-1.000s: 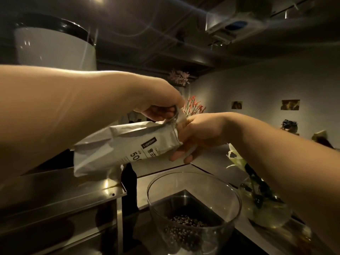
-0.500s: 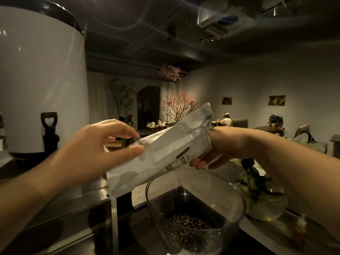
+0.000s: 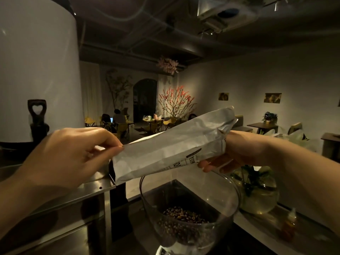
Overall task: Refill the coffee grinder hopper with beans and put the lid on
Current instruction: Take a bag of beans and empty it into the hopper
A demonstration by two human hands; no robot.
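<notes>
A white paper coffee bag (image 3: 171,146) hangs tilted above the clear glass grinder hopper (image 3: 230,199), its lower left end over the hopper's left rim. My left hand (image 3: 73,155) pinches that lower end between thumb and fingers. My right hand (image 3: 231,151) grips the raised right end from behind and below. Dark coffee beans (image 3: 182,219) lie in the bottom of the hopper, which stands open at the top. No lid is in view.
A large white urn (image 3: 36,70) with a black tap handle (image 3: 36,115) stands at the left on a steel shelf (image 3: 73,197). A round glass vase with a plant (image 3: 257,196) and a small bottle (image 3: 288,225) sit right of the hopper.
My left hand has dropped from above the bag to its lower left end and now pinches it. The bag's right end has risen, so it slopes down toward the hopper.
</notes>
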